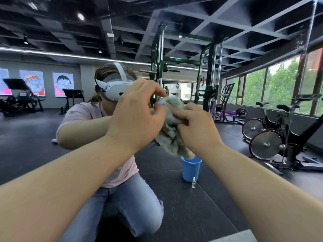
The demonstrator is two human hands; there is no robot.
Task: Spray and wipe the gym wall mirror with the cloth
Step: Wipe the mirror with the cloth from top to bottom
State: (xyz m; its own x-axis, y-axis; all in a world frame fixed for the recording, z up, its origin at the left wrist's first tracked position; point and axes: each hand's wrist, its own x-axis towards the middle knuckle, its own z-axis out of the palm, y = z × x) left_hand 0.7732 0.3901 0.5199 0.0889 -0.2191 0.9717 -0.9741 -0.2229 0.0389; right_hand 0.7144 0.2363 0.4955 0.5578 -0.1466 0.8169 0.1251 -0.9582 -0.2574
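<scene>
I'm logging left hand (132, 116) and right hand (197, 130) as showing bare, left forearm (61, 180) and right forearm (262, 180) bare too. In the reflection the person is wearing a white headset (113, 89) with grey face pad and white top strap, pale pink short-sleeved T-shirt (82, 112), blue jeans (132, 198); hair is lying pulled back.

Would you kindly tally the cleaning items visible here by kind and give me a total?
grey cloth: 1
blue bucket: 1
clear spray bottle: 1
Total: 3
</scene>
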